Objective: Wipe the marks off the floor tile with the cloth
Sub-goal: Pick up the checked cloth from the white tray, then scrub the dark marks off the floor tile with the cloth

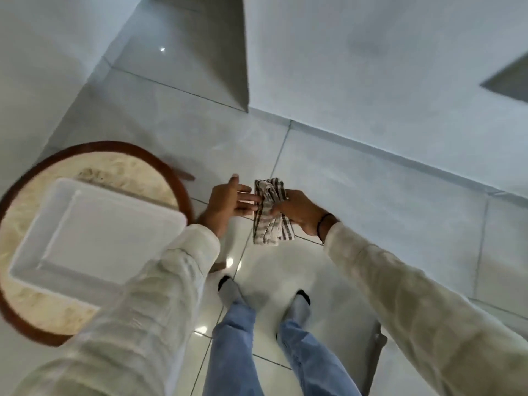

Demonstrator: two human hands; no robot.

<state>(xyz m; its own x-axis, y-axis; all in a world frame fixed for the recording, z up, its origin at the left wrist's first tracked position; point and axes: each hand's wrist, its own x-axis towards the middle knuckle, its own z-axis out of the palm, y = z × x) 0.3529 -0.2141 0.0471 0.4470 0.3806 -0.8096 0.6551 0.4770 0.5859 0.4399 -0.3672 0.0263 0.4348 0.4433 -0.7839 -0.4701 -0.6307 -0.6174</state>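
The person stands on glossy white floor tiles (357, 195), both arms stretched forward in cream sleeves. The right hand (300, 210) is closed around the middle of a striped cloth (270, 212), which hangs bunched in the air between the 2 hands, above the floor and not touching it. The left hand (228, 200) is mostly open, its fingertips touching the left edge of the cloth. To the left of the left hand is a round worktop (25, 318) with a dark wooden rim, carrying a white tray (94, 235). Marks on the tiles cannot be made out.
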